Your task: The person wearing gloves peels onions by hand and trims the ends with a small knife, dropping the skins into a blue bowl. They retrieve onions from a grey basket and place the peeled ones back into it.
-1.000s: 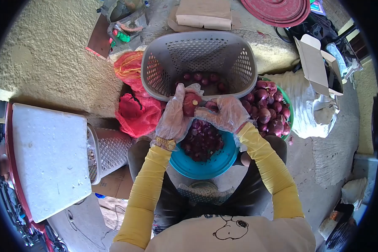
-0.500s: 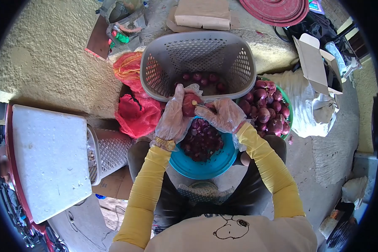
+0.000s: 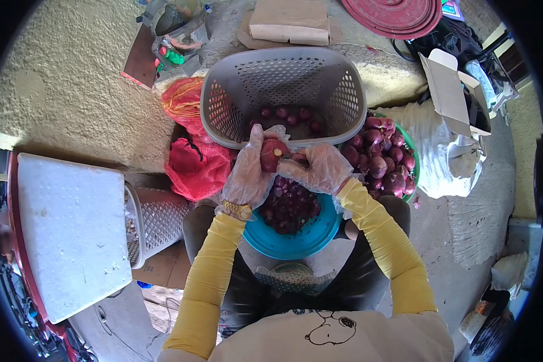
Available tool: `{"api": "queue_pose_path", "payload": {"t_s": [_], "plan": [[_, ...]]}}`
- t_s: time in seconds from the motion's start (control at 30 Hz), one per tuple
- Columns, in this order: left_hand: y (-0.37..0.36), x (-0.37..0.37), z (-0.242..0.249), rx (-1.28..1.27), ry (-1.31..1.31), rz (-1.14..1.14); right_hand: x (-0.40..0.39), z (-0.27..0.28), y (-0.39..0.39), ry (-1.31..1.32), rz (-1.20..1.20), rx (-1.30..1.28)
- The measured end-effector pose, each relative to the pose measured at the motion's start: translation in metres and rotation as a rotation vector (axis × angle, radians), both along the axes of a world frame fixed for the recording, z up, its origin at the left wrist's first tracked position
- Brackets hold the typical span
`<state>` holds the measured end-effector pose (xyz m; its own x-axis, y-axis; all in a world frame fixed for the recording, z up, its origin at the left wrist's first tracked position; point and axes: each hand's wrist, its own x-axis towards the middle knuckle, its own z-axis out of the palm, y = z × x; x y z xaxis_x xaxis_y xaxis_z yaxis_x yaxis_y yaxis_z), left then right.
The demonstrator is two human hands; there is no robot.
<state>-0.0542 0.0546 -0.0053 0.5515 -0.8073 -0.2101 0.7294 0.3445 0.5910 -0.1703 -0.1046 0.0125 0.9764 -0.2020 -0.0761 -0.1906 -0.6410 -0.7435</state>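
Observation:
A red onion [image 3: 273, 154] rests in my left hand [image 3: 251, 170], which wears a clear plastic glove and has its fingers wrapped round it. My right hand [image 3: 323, 170], gloved too, is closed at the onion's right side. Something small and dark red shows at its fingertips, too hidden to name. Under both hands is a blue basin [image 3: 295, 246] with dark red onion skins [image 3: 288, 208] in it. Beyond them stands a grey perforated basket [image 3: 283, 60] with several onions [image 3: 292, 114] at the bottom. A green tub [image 3: 412, 181] heaped with red onions [image 3: 377, 166] sits to the right.
Red mesh sacks [image 3: 200, 169] lie left of the basket. Farther left are a white foam lid [image 3: 72, 235] and another perforated basket [image 3: 160, 220]. A white sack [image 3: 443, 157] and an open carton [image 3: 449, 90] stand right. Cardboard [image 3: 289, 21] and a red lid [image 3: 395, 15] lie behind.
Both hands keep their places at the onion, with only a slight shift of the fingers. The view has moved very slightly.

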Motion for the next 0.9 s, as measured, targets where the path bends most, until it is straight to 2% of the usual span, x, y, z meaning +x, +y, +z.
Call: {"api": "queue_pose_path", "payload": {"t_s": [0.07, 0.13, 0.2, 0.27, 0.33, 0.5, 0.6, 0.67, 0.7, 0.77, 0.9], "plan": [[-0.002, -0.002, 0.002, -0.035, -0.010, 0.000, -0.001, 0.003, 0.002, 0.000, -0.003, 0.019], [-0.007, -0.009, 0.023, 0.110, -0.058, 0.063, 0.000, -0.003, 0.005, -0.046, -0.014, 0.041], [-0.005, -0.006, 0.017, 0.098, -0.047, 0.045, 0.000, 0.000, 0.006, -0.095, -0.025, 0.063], [-0.004, -0.005, 0.013, 0.086, -0.037, 0.027, -0.001, 0.014, 0.007, 0.086, -0.013, 0.116], [-0.004, -0.007, 0.018, 0.157, -0.100, 0.039, 0.000, 0.006, 0.007, 0.102, -0.014, 0.101], [-0.003, -0.006, 0.009, 0.112, -0.070, 0.019, -0.002, 0.003, 0.007, 0.121, -0.034, 0.092], [-0.002, -0.009, 0.023, 0.146, -0.025, 0.023, -0.003, -0.001, 0.010, -0.003, 0.004, 0.039], [-0.003, -0.008, 0.026, 0.181, 0.003, 0.005, -0.002, 0.004, 0.010, 0.073, 0.138, -0.340], [-0.005, -0.006, 0.026, 0.186, 0.062, 0.073, -0.002, 0.010, 0.008, 0.073, 0.138, -0.341], [-0.006, -0.001, 0.023, 0.194, 0.123, 0.142, -0.002, 0.023, 0.005, 0.141, 0.304, -0.466], [0.002, 0.008, 0.009, 0.140, 0.154, 0.169, -0.007, 0.016, 0.002, 0.027, 0.290, -0.443]]}}
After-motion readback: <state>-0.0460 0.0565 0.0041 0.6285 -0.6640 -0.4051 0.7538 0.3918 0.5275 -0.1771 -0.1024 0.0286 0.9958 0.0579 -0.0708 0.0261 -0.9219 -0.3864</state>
